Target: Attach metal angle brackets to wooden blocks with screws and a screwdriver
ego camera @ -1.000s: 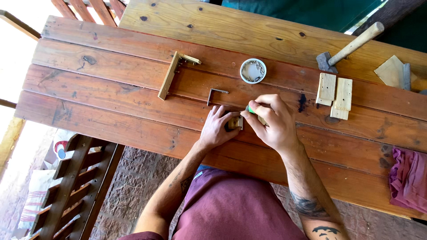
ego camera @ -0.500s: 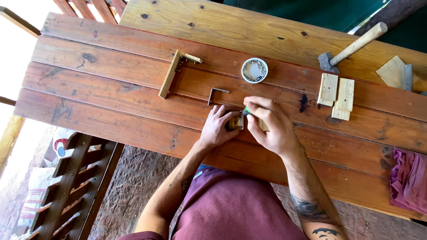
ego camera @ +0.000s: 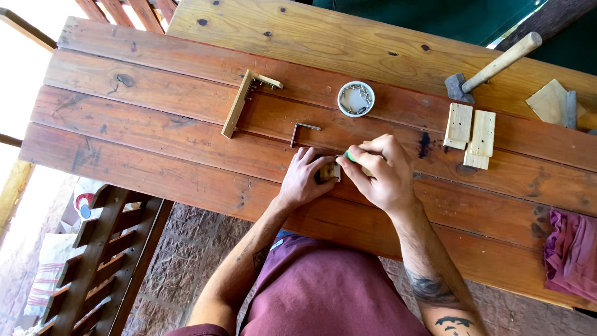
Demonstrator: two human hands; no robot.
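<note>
My left hand [ego camera: 303, 176] flat on table [ego camera: 155, 130], fingers curled round small wood block [ego camera: 329, 172], pinning it near front edge. My right hand [ego camera: 382, 171] closed on green-tipped pencil [ego camera: 350, 157], tip touching block. Metal L-bracket [ego camera: 303, 130] just beyond my left fingers. Wooden square [ego camera: 239, 102] farther left. Round tin of nails [ego camera: 356, 99] behind hands. Two flat wood pieces [ego camera: 471, 132] well right, hammer [ego camera: 491, 67] beyond them. Purple cloth [ego camera: 572, 252] at right edge

Reddish-brown plank table [ego camera: 155, 143], white round dish [ego camera: 356, 99], maroon cloth [ego camera: 572, 255], green-tipped tool [ego camera: 351, 157].
</note>
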